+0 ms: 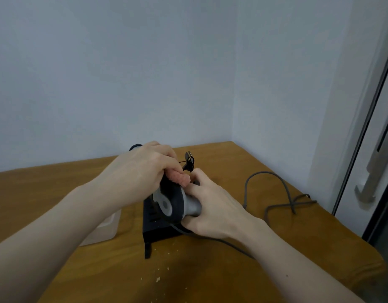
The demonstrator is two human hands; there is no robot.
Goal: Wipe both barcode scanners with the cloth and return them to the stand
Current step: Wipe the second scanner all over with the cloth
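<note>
We grip grey handle of barcode scanner (173,204) in right hand (217,208), fingers curled round it, unit held just above black stand (153,226) on wooden table (210,276). Our left hand (145,167) presses bunched pink cloth (180,179) onto scanner head, fingers curled over cloth. We see grey cable (282,193) looped on table at right.
</note>
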